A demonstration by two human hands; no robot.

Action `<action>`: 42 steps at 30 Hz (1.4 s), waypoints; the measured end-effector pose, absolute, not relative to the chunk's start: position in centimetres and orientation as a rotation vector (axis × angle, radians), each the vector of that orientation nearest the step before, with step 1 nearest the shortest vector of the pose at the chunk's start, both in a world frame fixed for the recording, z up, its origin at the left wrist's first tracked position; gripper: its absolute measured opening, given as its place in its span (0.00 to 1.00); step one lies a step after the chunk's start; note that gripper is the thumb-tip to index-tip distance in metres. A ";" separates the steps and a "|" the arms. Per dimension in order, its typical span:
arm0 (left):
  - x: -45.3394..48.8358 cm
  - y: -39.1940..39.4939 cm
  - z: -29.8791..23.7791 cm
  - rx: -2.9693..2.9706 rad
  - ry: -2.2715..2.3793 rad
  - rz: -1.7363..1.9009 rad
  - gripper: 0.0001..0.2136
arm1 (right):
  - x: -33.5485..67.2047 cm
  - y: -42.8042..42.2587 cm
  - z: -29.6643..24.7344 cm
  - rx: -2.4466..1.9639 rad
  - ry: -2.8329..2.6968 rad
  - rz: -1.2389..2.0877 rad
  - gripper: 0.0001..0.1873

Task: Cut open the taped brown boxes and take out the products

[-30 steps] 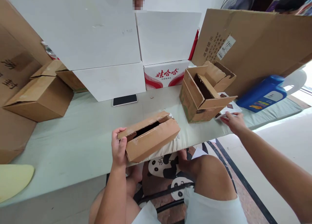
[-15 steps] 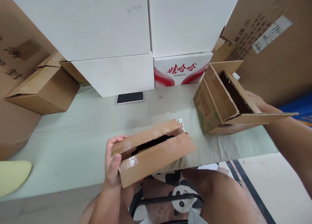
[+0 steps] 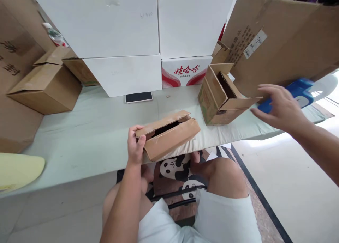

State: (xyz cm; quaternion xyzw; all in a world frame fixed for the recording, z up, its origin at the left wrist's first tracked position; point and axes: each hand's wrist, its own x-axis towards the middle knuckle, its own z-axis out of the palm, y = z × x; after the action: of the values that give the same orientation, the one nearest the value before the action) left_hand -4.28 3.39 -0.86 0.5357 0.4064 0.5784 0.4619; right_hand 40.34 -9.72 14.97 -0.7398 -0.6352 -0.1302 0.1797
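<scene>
My left hand grips the left end of a small brown cardboard box that rests at the near edge of the pale green table. The box's top flaps stand slightly apart, showing a dark gap. My right hand hovers in the air to the right, fingers spread and holding nothing. It is just right of an open cardboard box that stands tilted on the table with its flaps out.
White boxes and a red-and-white printed carton line the back. A black phone lies before them. Brown cartons stand at left, a large cardboard sheet and a blue jug at right. My knees are below the table edge.
My right hand has come out from behind the open box and now hovers open beside it. My left hand keeps its hold on the small box. The camera tilted.
</scene>
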 end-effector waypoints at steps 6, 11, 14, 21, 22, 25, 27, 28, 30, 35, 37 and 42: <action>-4.0 3.5 -0.7 1.244 0.910 1.391 0.32 | 38.4 -5.4 15.3 -2.638 -1.878 -0.193 0.16; -4.1 3.1 -0.1 1.311 0.936 1.380 0.32 | 39.6 -6.8 15.7 -2.640 -1.796 -0.339 0.15; -4.2 3.0 0.1 1.338 0.936 1.374 0.31 | 41.6 -9.1 16.1 -2.671 -1.655 -0.403 0.15; -3.9 3.3 0.3 1.321 0.945 1.395 0.29 | 45.5 -12.1 14.7 -2.737 -1.529 -0.526 0.18; -3.9 3.4 0.3 1.306 0.949 1.393 0.30 | 45.8 -12.1 14.4 -2.736 -1.521 -0.538 0.15; -3.9 3.4 0.2 1.271 0.962 1.388 0.31 | 46.6 -11.3 13.7 -2.781 -1.488 -0.595 0.09; -4.0 3.4 0.1 1.264 0.966 1.386 0.31 | 46.8 -10.4 13.6 -2.871 -1.446 -0.631 0.15; -4.0 3.3 0.1 1.260 0.966 1.384 0.31 | 46.9 -9.8 13.7 -2.924 -1.412 -0.637 0.19; -4.1 3.3 -0.1 1.244 0.966 1.376 0.31 | 47.0 -8.4 13.8 -3.002 -1.335 -0.634 0.24; -4.0 3.3 0.0 1.201 0.999 1.354 0.32 | 47.9 -4.1 14.1 -2.967 -1.246 -0.673 0.30; -4.0 3.2 0.2 1.199 1.017 1.337 0.31 | 48.5 -2.3 14.2 -2.938 -1.224 -0.679 0.32; -3.9 3.0 0.1 1.189 1.051 1.353 0.30 | 51.4 1.6 13.6 -2.957 -1.086 -0.634 0.41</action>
State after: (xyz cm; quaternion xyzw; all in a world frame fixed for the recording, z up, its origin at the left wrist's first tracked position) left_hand -3.93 2.98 0.12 0.4925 0.4354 0.5603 0.5039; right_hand 51.35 1.62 13.65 -0.9197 -0.3377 -0.1972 -0.0357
